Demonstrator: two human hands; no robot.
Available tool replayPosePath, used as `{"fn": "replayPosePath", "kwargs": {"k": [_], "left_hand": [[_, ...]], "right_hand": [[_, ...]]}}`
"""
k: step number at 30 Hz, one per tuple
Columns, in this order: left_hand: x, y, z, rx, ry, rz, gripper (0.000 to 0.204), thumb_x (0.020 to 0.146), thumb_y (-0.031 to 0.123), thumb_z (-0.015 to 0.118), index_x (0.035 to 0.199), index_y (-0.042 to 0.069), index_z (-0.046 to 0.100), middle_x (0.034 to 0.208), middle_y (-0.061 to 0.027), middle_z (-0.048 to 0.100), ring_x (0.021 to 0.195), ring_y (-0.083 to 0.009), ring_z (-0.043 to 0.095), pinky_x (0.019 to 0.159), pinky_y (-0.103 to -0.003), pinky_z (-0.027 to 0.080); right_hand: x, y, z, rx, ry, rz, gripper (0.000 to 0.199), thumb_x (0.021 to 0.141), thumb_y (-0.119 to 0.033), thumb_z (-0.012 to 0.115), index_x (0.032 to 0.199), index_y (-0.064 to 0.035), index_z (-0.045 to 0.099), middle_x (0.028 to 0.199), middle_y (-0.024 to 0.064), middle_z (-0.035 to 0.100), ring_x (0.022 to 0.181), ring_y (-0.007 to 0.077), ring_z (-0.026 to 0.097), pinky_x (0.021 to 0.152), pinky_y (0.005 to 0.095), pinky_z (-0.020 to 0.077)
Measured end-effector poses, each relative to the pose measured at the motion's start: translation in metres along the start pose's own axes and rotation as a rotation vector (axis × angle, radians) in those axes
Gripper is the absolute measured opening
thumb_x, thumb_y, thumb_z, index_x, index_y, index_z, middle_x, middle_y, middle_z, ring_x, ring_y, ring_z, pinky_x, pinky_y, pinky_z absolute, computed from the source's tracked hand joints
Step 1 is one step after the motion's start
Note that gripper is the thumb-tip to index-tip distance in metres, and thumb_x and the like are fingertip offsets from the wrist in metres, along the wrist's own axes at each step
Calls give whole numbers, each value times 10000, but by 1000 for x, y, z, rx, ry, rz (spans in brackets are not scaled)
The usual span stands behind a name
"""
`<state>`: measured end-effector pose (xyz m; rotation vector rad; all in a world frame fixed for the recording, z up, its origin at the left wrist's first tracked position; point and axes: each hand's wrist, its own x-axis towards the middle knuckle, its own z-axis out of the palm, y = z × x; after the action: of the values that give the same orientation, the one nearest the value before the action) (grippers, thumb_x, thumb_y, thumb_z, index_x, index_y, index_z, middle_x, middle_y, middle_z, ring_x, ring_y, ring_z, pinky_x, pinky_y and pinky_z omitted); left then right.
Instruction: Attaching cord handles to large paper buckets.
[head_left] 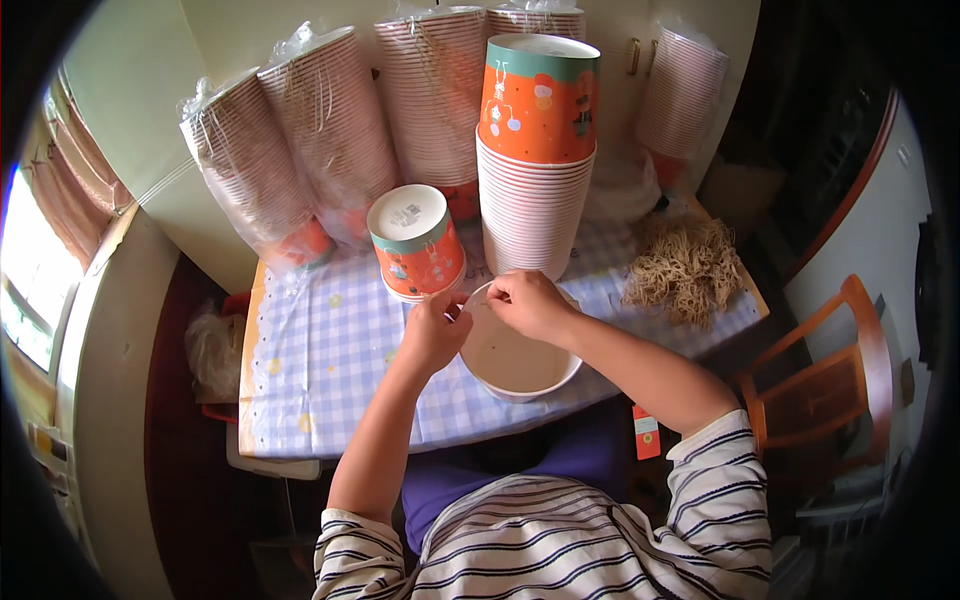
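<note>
By the front edge of the worktop [253, 330], bare checked cloth [335, 370] leftward and a tall tub stack [530, 210] close behind, a round, white-lined tub [520, 365] opens upward, left hand [437, 332] and right hand [530, 305] curled at its rim, their hold unclear from here

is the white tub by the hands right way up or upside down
Right way up: the white tub has its mouth facing up, so its inside shows.

Daylight pours in from the window [42, 245] on the left, totally blown out there, right side's kinda dim, fisheye bends straight lines and corners go black
</note>
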<state>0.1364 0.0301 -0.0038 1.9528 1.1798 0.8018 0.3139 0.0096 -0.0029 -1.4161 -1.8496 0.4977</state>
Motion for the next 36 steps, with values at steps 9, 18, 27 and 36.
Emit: {"fn": "replayPosePath", "kwargs": {"k": [9,18,27,36], "left_hand": [[5,-28,2,-358,-18,-94,247,880,107,473,990,-56,623,712,-90,631,622,-117,597,558,-280,482],[9,-28,-2,-269,-50,-86,225,906,88,484,1002,-70,611,768,-50,621,649,-84,559,577,-242,485],[14,-23,-9,-221,-118,-65,245,868,124,522,996,-52,634,756,-72,642,642,-108,585,584,-261,491],[17,-20,-10,-258,-185,-86,215,857,101,545,998,-22,652,765,-50,649,655,-92,575,612,-244,489]], "right_hand": [[-1,1,17,-60,23,-11,67,720,-82,592,705,-24,620,747,150,608,709,329,602,633,412,485],[1,-1,20,-77,65,12,95,746,-92,586,712,-12,623,753,164,610,715,336,607,640,423,487],[0,-6,19,-70,71,53,104,747,-101,592,717,-7,627,761,169,620,727,337,612,649,421,488],[1,-8,19,-71,40,96,122,753,-110,584,729,-4,641,751,179,639,731,336,627,659,417,498]]}}
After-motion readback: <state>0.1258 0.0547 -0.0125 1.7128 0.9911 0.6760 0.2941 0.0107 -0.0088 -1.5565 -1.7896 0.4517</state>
